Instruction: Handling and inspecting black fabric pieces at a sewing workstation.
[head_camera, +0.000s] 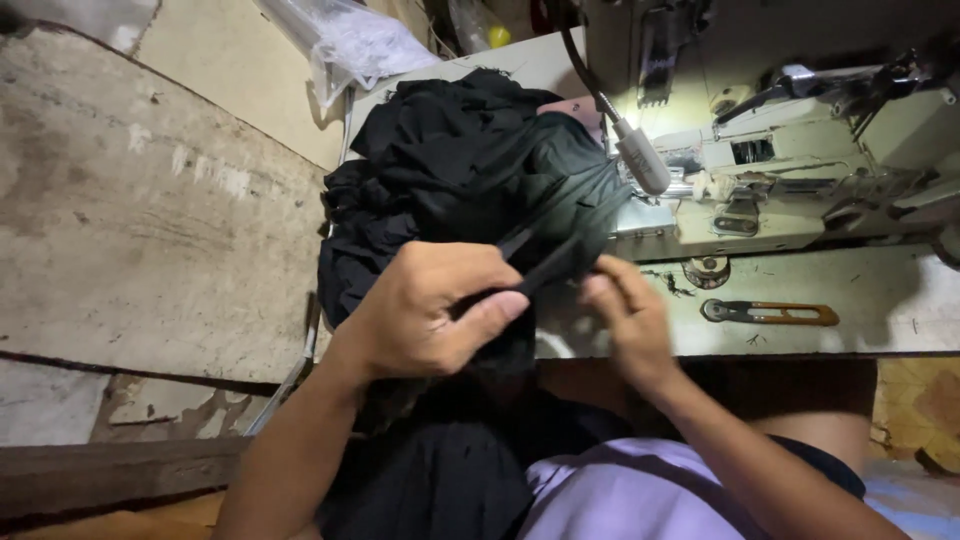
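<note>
While two hands pinch one black strap, one snips lies beside.

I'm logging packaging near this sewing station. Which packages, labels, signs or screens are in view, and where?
Clear plastic bag: crumpled, whitish, at the table's far left corner, behind the black fabric.
No labels, signs or screens can be made out.

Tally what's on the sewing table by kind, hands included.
Hands: 2, left hand and right hand, both on the black strip
Black fabric pile: 1
Sewing machine: 1
Thread snips: 1
Plastic bag: 1
Total: 7
</note>
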